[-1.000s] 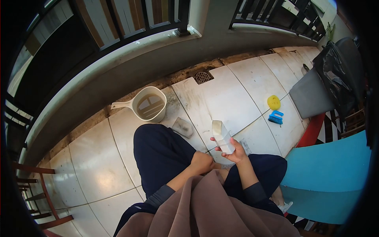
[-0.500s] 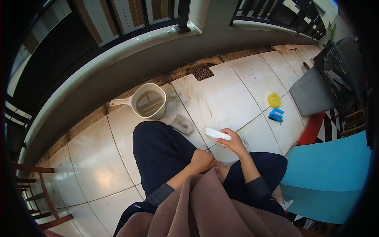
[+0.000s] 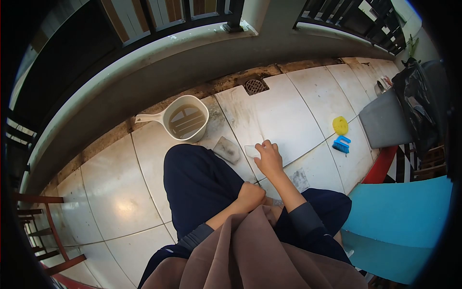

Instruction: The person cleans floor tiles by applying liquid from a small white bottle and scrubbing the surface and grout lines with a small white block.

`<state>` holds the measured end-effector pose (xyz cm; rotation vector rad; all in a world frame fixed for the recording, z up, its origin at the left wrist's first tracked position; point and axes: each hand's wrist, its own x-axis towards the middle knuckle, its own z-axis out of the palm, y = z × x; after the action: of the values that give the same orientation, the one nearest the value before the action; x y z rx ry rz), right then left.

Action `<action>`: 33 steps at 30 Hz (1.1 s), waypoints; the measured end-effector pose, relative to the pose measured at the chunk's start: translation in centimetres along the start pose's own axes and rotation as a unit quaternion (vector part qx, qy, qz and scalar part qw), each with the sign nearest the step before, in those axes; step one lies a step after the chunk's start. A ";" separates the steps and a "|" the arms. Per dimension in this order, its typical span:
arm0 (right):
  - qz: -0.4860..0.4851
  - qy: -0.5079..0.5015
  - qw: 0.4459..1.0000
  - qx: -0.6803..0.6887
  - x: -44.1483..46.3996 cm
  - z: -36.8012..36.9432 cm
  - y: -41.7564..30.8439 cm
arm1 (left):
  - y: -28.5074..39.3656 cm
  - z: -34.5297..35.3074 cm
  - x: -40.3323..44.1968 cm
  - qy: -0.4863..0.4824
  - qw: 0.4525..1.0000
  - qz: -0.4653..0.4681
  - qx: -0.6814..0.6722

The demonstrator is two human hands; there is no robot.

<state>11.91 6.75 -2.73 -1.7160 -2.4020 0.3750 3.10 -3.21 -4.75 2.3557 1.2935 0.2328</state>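
White block (image 3: 251,151): held in my right hand (image 3: 269,159), low over the tiled floor (image 3: 122,202), ahead of my crossed legs. Fingers of this hand: closed around the block, w/ the back of the hand up and part of the block covered. Contact betw. block and tile: can't tell at this angle.

Left hand (image 3: 252,194): rests at my lap, fingers curled in. Fingertips are hidden, so I can't tell if it's fully clenched or has anything in it.

Adjacent items, L to R: the dipper (image 3: 201,131) stands upright nr. the wall base, handle pointing left, w/ liquid inside (murky-looking, to be frank). A stained grey block (image 3: 226,150) lies on the tile betw. the dipper and the white block, just beside my knee. The floor drain (image 3: 255,86) sits at the far edge of the tiles. On the R side, the yellow sponge (image 3: 340,125) lies just beyond the blue brush (image 3: 341,144); the grey bin (image 3: 385,126) is farther right, w/ a black bag over its rim.
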 end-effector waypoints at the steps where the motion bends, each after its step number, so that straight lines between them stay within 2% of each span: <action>1: -0.003 0.005 1.000 -0.002 0.9 0.0 -0.2 | 0.0 0.2 0.1 0.003 1.000 0.002 0.003; 6: -0.013 -0.008 1.000 -0.015 1.8 -0.1 -0.5 | 0.1 -0.1 -0.1 -0.008 1.000 -0.005 0.010; 10: -0.019 -0.045 0.998 -0.046 -1.2 -0.9 0.0 | 0.1 -0.1 -0.1 -0.009 1.000 -0.005 0.019; 19: -0.049 0.029 0.997 -0.047 5.1 0.6 -0.9 | 0.3 -0.3 -0.2 -0.002 1.000 -0.004 0.012; 23: -0.083 0.023 0.994 -0.064 2.8 0.2 -0.1 | 0.0 -0.6 -0.2 -0.027 1.000 -0.004 0.007; 24: -0.075 -0.010 0.994 -0.078 1.6 0.0 0.0 | 0.0 -0.4 -0.2 -0.028 1.000 -0.008 0.013; 27: -0.091 0.028 0.991 -0.091 -0.4 0.1 0.1 | 0.2 -0.2 0.2 -0.031 0.999 -0.015 0.011; 33: -0.089 0.069 0.991 -0.074 3.7 1.1 -0.5 | 0.4 -0.2 0.0 -0.029 0.999 -0.004 0.023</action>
<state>9.97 9.93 -3.66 -1.5097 -2.5090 0.0539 3.29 -3.31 -4.37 2.3770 1.2948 0.1308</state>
